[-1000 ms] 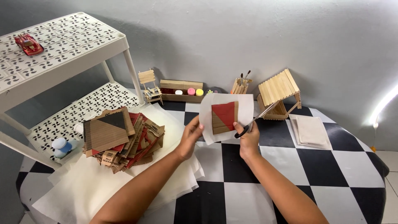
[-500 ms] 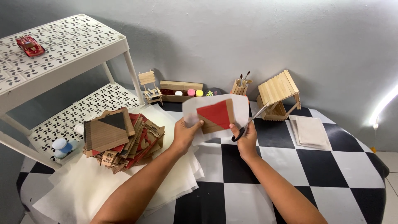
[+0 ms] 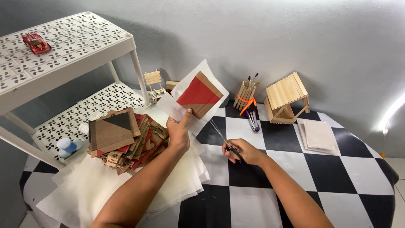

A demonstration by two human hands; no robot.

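Cardboard square (image 3: 199, 95), red-and-brown on white paper, pinched in left hand (image 3: 179, 132); right hand (image 3: 243, 151) closed around metal scissors (image 3: 223, 138).

A plain grey wall (image 3: 295, 38) is running behind a bench (image 3: 337, 177) wearing a black-and-white checkered cover. A white perforated plastic shelf rack (image 3: 76, 46) is standing at the left, casting a shadow on the wall. Bright light (image 3: 390, 114) is glowing at the right edge.
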